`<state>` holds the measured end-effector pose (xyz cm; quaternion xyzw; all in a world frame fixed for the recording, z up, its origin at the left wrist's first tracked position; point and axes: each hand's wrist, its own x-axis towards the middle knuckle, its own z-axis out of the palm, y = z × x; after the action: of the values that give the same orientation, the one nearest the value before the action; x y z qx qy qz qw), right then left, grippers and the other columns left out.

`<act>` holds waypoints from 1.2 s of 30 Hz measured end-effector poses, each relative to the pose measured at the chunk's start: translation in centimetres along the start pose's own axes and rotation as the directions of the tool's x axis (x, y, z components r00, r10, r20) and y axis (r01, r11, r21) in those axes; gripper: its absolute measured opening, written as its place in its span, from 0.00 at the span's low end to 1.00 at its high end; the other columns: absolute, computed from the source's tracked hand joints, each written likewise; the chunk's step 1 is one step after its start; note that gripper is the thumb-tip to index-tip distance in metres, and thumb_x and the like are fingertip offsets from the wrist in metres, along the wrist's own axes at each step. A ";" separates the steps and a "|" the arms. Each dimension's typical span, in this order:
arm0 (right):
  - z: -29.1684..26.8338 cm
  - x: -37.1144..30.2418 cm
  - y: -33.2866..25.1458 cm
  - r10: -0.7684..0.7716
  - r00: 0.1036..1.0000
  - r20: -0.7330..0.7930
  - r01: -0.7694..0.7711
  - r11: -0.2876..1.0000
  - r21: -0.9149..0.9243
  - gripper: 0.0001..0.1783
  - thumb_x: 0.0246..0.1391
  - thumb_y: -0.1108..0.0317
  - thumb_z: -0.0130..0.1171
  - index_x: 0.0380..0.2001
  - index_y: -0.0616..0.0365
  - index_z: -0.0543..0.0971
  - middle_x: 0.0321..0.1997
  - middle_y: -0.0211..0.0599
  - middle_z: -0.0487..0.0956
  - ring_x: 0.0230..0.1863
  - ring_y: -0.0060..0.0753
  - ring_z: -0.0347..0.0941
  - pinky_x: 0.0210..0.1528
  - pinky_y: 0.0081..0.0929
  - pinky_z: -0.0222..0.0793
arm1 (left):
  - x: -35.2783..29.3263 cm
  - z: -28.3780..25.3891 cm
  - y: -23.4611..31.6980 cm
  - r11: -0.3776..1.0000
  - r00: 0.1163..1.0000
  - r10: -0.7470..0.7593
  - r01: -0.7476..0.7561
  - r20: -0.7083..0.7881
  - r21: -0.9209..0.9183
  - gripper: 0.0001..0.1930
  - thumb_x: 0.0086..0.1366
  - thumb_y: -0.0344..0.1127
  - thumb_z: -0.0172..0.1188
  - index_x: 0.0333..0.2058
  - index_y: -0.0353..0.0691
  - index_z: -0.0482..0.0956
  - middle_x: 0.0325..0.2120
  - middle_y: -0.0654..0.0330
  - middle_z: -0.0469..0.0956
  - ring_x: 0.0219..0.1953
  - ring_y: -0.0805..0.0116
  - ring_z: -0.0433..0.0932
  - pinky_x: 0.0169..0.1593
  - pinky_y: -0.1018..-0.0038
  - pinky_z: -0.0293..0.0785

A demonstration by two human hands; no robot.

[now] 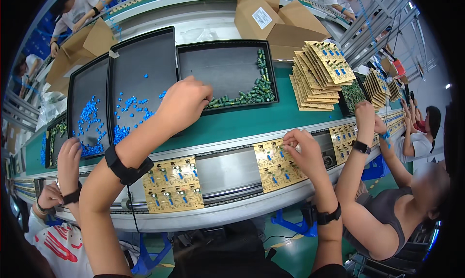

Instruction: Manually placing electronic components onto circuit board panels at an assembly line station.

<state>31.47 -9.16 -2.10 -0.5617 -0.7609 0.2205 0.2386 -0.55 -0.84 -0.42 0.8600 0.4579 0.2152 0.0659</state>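
Note:
My left hand (186, 101) reaches over the far side of the line with its fingers curled together at the front left corner of a black tray (218, 65). Green cylindrical capacitors (261, 90) lie along that tray's front and right edges. What those fingertips hold is hidden. My right hand (305, 152) is pinched over the top of a tan circuit board (271, 174), and a small green component shows at the fingertips. Blue and dark parts stand on this board. Another populated circuit board (174, 186) sits on the conveyor further left.
Black trays with blue components (89, 118) stand at the left. Stacked circuit boards (322, 70) rise at the back right, near open cardboard boxes (261, 21). A co-worker's hand (365, 116) is close on the right; another co-worker's hand (69, 157) is at the left.

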 end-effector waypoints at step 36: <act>5.0 13.9 -2.5 -0.084 0.996 -0.037 0.065 0.929 -0.365 0.11 0.43 0.63 0.66 0.28 0.55 0.76 0.31 0.37 0.76 0.33 0.43 0.75 0.35 0.37 0.71 | -4.3 1.1 6.0 0.888 0.934 0.020 0.147 0.356 -0.436 0.07 0.52 0.30 0.61 0.31 0.45 0.82 0.25 0.64 0.80 0.29 0.68 0.76 0.33 0.73 0.72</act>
<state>22.94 3.19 -2.95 -0.5725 -0.8028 0.0521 0.1582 2.40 -7.63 -0.91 0.8291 0.4039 0.1571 0.3533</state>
